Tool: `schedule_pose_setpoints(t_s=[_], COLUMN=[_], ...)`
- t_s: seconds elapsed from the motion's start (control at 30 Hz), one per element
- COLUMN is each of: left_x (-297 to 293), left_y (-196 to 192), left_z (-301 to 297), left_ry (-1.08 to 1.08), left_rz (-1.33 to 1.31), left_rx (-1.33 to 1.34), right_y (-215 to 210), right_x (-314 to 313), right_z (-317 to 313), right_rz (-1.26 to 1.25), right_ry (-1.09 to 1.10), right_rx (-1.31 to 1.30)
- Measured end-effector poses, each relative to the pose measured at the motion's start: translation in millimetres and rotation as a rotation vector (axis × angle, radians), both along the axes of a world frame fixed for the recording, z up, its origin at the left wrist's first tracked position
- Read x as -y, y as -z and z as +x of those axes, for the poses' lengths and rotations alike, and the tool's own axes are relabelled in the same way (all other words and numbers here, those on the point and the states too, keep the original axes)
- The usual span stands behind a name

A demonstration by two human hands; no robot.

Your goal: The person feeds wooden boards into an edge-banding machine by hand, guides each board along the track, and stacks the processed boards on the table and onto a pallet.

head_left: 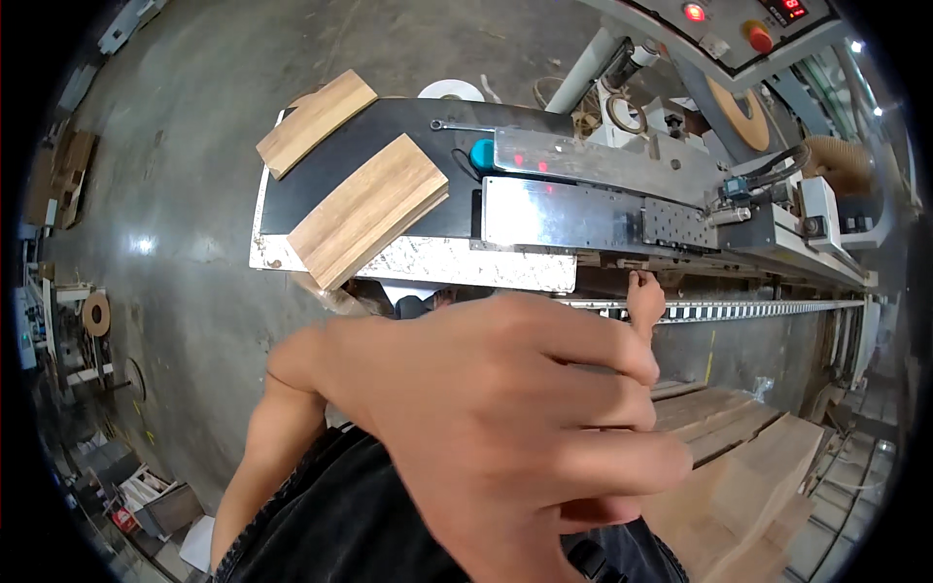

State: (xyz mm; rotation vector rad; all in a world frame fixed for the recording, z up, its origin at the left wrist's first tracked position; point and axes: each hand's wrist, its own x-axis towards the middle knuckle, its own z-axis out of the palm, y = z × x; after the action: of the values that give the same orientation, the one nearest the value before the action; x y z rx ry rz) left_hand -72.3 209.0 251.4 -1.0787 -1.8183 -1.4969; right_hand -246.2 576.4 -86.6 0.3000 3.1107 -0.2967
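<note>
Two wood-grain panels lie on the black infeed table (321, 189) of an edge-banding machine: the smaller panel (314, 121) sits at the table's far left corner, overhanging it, and the larger panel (367, 210) lies just nearer, tilted, its lower end reaching over the white speckled front edge (457, 262) of the table. Grey concrete floor (185, 253) spreads to the left, with a roll of edge tape (95, 314) standing among clutter at its far left. Close under the camera the left hand (505, 428) fills the middle of the view, blurred, its fingers curled loosely together with the thumb tucked below; nothing shows inside it, though I cannot tell for sure that it is empty. Beyond it, the right hand (644, 296) reaches out to the machine's front edge, fingertips pressed against a small wooden piece (632, 263) under the shiny metal guard plate (564, 214), just above the toothed conveyor track (739, 310). Farther right, a control panel (739, 29) with red buttons sits at the top, and a stack of pale wooden boards (748, 447) rests low on the right
</note>
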Motion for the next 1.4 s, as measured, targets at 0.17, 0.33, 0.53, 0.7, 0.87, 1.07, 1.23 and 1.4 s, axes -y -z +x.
schedule_pose_setpoints(t_s=[0.17,0.33,0.53,0.7,0.87,1.07,1.23,1.4], left_x=[40.3,144.3,168.0,182.4,182.9,184.4,121.5,12.0], left_y=[34.3,158.2,263.5,287.1,268.7,256.0,222.5,243.3], left_z=[-7.9,-7.1,33.8,37.3,28.3,25.9,-19.7,-87.9], left_ry=[-0.234,-0.856,-1.12,-1.103,-1.096,-1.083,-0.885,-0.667], left_rz=[0.287,-0.332,-0.866,-0.787,-0.819,-0.794,-0.851,-0.924], left_rx=[-0.076,0.641,0.978,0.99,1.01,0.975,0.759,0.585], right_y=[13.9,17.2,16.5,11.4,9.7,9.7,9.8,9.8], right_x=[-11.2,-9.9,-8.8,-5.8,-2.9,-0.2,-1.7,-7.4], right_z=[-1.2,-2.6,-5.1,-2.4,2.6,2.3,-1.3,1.6], right_rz=[-0.002,-0.009,-0.039,-0.054,-0.073,-0.085,-0.059,-0.159], right_ry=[-0.004,-0.014,-0.006,0.021,-0.003,-0.012,0.002,0.018], right_rx=[-0.009,-0.034,-0.021,-0.02,-0.054,-0.083,-0.069,-0.35])
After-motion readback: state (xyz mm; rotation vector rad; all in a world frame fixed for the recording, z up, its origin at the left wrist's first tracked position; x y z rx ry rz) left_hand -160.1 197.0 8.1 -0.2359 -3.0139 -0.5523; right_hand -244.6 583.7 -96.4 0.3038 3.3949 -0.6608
